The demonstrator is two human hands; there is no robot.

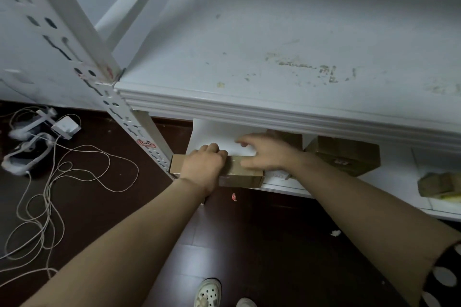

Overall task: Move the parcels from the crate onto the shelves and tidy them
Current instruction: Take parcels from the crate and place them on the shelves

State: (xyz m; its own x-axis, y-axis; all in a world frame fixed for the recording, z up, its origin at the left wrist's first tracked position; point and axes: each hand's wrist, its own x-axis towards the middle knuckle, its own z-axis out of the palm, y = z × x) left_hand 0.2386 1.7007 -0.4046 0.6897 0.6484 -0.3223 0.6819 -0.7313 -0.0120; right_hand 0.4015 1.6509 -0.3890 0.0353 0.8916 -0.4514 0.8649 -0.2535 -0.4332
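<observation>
A flat brown cardboard parcel (243, 174) lies at the left front corner of the lower white shelf (284, 185). My left hand (203, 163) lies on top of its left part with the fingers curled over the far edge. My right hand (264, 152) reaches in beside it, thumb against the parcel's right end and fingers spread toward the back. A second brown parcel (345, 156) sits further right on the same shelf, and another (287, 136) shows behind my right hand. The crate is out of sight.
The upper shelf (287, 57) is bare and stained, and its front lip overhangs the lower one. A perforated white upright (117, 104) stands at the left corner. Tangled cables (50, 194) and chargers lie on the dark floor at left. A taped bundle (440, 184) sits at far right.
</observation>
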